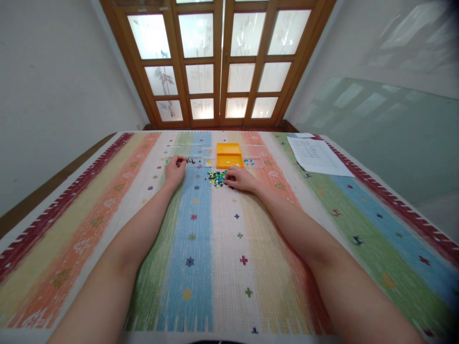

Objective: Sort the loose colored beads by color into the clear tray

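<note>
Two grips, both curled, can't tell if holding anything: right hand (241, 178) at right edge of the mixed small-piece pile (215, 178), left hand (175, 171) just left of dark pieces (192, 161), open yellow box (230, 148) just beyond pile, white sheet (319, 155) far right on striped tablecloth (222, 267).

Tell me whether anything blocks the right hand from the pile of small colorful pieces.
Nothing visible does: the right hand is at the pile's right edge. The open orange box sits beyond the pile, not between them.
</note>
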{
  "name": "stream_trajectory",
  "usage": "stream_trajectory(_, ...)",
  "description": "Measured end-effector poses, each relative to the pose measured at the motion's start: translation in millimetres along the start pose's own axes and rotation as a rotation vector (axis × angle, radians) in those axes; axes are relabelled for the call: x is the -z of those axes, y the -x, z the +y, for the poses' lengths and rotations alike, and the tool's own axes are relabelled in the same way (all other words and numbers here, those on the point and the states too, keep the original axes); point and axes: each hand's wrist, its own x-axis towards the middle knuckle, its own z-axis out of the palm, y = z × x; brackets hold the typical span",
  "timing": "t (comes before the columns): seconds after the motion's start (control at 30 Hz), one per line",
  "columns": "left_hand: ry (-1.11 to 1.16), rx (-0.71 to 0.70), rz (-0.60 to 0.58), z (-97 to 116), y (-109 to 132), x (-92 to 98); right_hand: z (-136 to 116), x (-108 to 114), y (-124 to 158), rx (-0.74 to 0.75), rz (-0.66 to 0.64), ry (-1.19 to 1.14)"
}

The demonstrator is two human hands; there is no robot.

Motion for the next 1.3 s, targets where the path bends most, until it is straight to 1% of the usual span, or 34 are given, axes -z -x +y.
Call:
stream_trajectory(0.1, 0.164, 0.169, 0.146, -17.3, -13.0, 6.0, 0.3, -0.6, 0.0, 0.002, 0.005, 0.002)
stream_trajectory(0.2, 0.282, 0.278, 0.237, -28.8, -22.1, 12.3, -0.2, -0.8, -0.1, 0.000, 0.008, 0.003)
stream_trajectory(0.3, 0.353, 0.351, 0.253, -34.7, -28.4, 19.4, -0.6, -0.9, -0.5, -0.009, 0.005, 0.005)
stream_trajectory(0.4, 0.406, 0.414, 0.218, -38.0, -32.2, 25.2, 0.4, -1.9, -0.9, -0.008, 0.002, 0.003)
stream_trajectory(0.47, 0.436, 0.418, 0.191, -39.2, -32.6, 26.6, 1.6, -2.9, -1.0, -0.010, 0.004, 0.000)
stream_trajectory(0.53, 0.434, 0.384, 0.177, -40.0, -31.2, 25.6, 2.5, -3.3, -0.9, -0.013, 0.006, 0.000)
stream_trajectory(0.7, 0.282, 0.248, 0.144, -40.2, -24.8, 17.5, -0.3, 1.7, 0.0, -0.016, -0.023, -0.015)
stream_trajectory(0.8, 0.155, 0.148, 0.059, -34.9, -18.9, 12.0, -4.0, 6.2, 0.4, -0.017, -0.056, -0.029)
stream_trajectory(0.9, 0.015, 0.018, -0.094, -21.0, -8.6, 6.8, -5.6, 7.6, 0.4, -0.029, -0.064, -0.038)
stream_trajectory(1.03, -0.134, -0.229, -0.391, 5.4, 8.9, 1.2, -3.2, 4.2, 0.2, -0.040, -0.045, -0.045)
stream_trajectory(1.07, -0.156, -0.280, -0.475, 11.6, 12.8, 0.1, -2.3, 2.9, 0.1, -0.041, -0.037, -0.047)
stream_trajectory(1.13, -0.206, -0.353, -0.590, 22.3, 19.2, -2.0, -0.8, 0.8, -0.2, -0.044, -0.020, -0.055)
stream_trajectory(1.2, -0.234, -0.404, -0.650, 29.7, 23.3, -4.1, 0.0, -0.7, -0.7, -0.047, -0.002, -0.066)
stream_trajectory(1.3, -0.246, -0.460, -0.685, 35.1, 26.5, -7.3, -0.2, -1.2, -1.5, -0.047, 0.009, -0.082)
